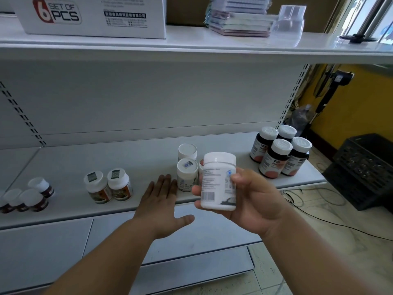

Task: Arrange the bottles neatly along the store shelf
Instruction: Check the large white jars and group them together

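The shelf (63, 165) carried four bottle groups. At the far left, the small dark bottles (27, 198) with white caps formed a loose cluster, partly cut off by the frame edge. To their right, the two orange-label bottles (109, 186) stood upright, just beside each other. The left hand (161, 202) hovered over the shelf's front edge, palm down, fingers released and spread, grasping nothing; its fingertips lay near the white pair (187, 167). That pair stood upright near mid-shelf, one bottle behind the other, touching or nearly so. The right hand (251, 199) grasped the white bottle (219, 182) in front of the shelf, clear of its surface; the thumb pressed the label on the near side and the fingers wrapped the far side. The bottle was upright, slightly tilted, cap up, barcode facing the camera. It partly hid something white behind it; what it was could not be told. At the shelf's right end, the four dark bottles (280, 154) with white caps stood packed two by two, touching.
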